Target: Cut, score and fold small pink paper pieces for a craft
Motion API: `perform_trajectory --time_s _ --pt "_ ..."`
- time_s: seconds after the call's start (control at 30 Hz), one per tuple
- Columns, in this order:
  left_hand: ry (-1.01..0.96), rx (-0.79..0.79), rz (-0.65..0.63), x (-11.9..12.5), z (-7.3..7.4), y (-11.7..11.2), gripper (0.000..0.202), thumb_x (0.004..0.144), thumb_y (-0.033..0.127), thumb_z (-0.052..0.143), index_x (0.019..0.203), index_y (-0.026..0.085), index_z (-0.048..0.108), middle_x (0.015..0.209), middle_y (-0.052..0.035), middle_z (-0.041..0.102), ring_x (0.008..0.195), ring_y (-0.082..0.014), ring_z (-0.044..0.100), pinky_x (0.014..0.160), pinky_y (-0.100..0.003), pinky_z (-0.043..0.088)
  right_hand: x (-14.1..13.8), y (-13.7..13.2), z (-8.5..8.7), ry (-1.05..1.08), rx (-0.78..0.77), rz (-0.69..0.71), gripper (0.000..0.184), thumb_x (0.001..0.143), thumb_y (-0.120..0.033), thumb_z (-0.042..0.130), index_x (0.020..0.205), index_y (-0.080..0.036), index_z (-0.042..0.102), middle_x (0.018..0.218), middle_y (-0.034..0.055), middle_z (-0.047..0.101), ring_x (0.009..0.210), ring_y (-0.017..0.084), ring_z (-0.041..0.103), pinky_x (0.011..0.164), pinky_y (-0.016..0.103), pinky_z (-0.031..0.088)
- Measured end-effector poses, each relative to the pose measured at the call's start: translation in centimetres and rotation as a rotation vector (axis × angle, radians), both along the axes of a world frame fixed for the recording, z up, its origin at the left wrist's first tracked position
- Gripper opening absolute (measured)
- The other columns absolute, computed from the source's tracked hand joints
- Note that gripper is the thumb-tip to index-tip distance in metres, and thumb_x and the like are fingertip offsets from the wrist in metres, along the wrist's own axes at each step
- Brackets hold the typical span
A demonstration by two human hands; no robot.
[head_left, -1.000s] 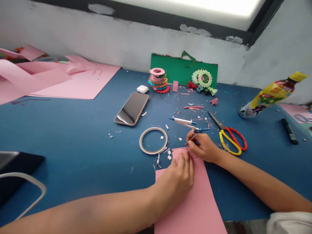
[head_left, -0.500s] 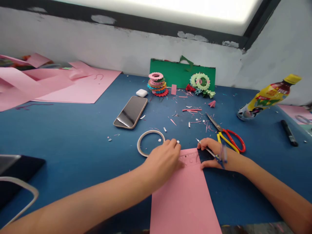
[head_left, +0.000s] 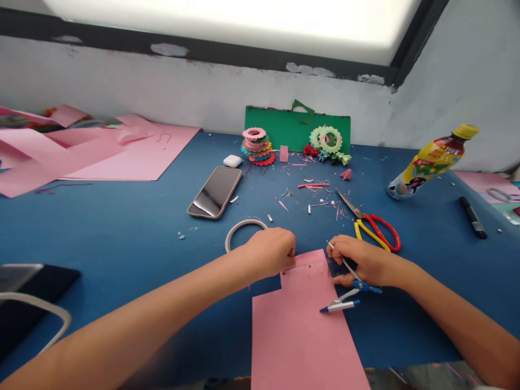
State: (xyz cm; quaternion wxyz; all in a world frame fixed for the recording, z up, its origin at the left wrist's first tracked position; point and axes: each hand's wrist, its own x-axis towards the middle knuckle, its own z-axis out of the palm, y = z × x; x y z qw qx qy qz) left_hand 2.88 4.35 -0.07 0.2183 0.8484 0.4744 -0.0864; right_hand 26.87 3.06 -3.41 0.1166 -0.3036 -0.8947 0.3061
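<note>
A pink sheet of paper (head_left: 304,330), with a notch at its upper left, runs down to the bottom of the view. Across its top end lies a clear ruler (head_left: 309,266), hard to make out against the pink. My left hand (head_left: 273,250) is closed at the ruler's left end, its fingertips partly hidden. My right hand (head_left: 359,261) is by the ruler's right end, thumb and fingers on either side of it. A blue-and-white drawing compass (head_left: 361,285) is held in the right hand, its legs spread and its pencil leg over the paper.
Behind my left hand lies a tape roll (head_left: 229,238), and beyond it a phone (head_left: 216,192). Red-and-yellow scissors (head_left: 382,230) lie past my right hand. Farther back are paper scraps (head_left: 314,186), a stack of paper rings (head_left: 258,147) and a tilted bottle (head_left: 430,162).
The compass has swung down and opened, its pencil leg now over the paper. My left hand has curled tighter and shifted slightly left, uncovering the notch. The view has shifted slightly.
</note>
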Motion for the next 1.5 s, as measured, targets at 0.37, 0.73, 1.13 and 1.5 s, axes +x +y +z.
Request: perform_trajectory --time_s 0.37,0.73,1.13,1.5 --pt "-0.03 -0.024 0.03 0.1 0.0 -1.7 0.042 0.062 0.045 0.071 0.093 0.018 0.061 0.088 -0.0054 0.068 0.078 -0.0247 0.063 0.055 -0.027 0.041 1.2 0.4 -0.4 0.414 0.157 -0.13 0.036 0.069 -0.02 0.073 0.077 -0.022 0.037 0.09 0.0006 0.051 0.079 0.013 0.051 0.069 0.027 0.044" --pt "-0.281 -0.323 0.1 -1.5 -0.4 -1.4 0.047 0.066 0.026 0.062 0.112 0.021 0.051 0.082 -0.0009 0.063 0.067 -0.0165 0.059 0.048 -0.022 0.036 1.3 0.8 -0.6 0.512 0.333 -0.19 0.038 0.066 -0.022 0.075 0.075 -0.023 0.038 0.085 -0.0002 0.05 0.076 0.013 0.053 0.065 0.026 0.046" --pt "-0.759 -0.545 0.56 -3.9 -2.0 -2.2 0.052 0.081 0.022 0.05 0.129 0.019 0.029 0.078 -0.0003 0.058 0.058 -0.0128 0.059 0.045 -0.022 0.047 -0.3 -0.3 -1.0 0.174 0.375 -0.067 0.026 0.078 -0.026 0.065 0.079 -0.021 0.04 0.093 0.0053 0.056 0.084 0.015 0.054 0.073 0.027 0.047" --pt "-0.653 -0.607 0.447 -4.7 -2.9 -2.0 0.052 0.082 0.023 0.049 0.131 0.02 0.031 0.069 0.0034 0.053 0.058 -0.0136 0.058 0.048 -0.023 0.049 -0.9 0.0 -2.5 0.125 0.287 -0.035 0.022 0.081 -0.034 0.06 0.077 -0.019 0.044 0.09 0.0072 0.058 0.085 0.017 0.056 0.073 0.03 0.049"
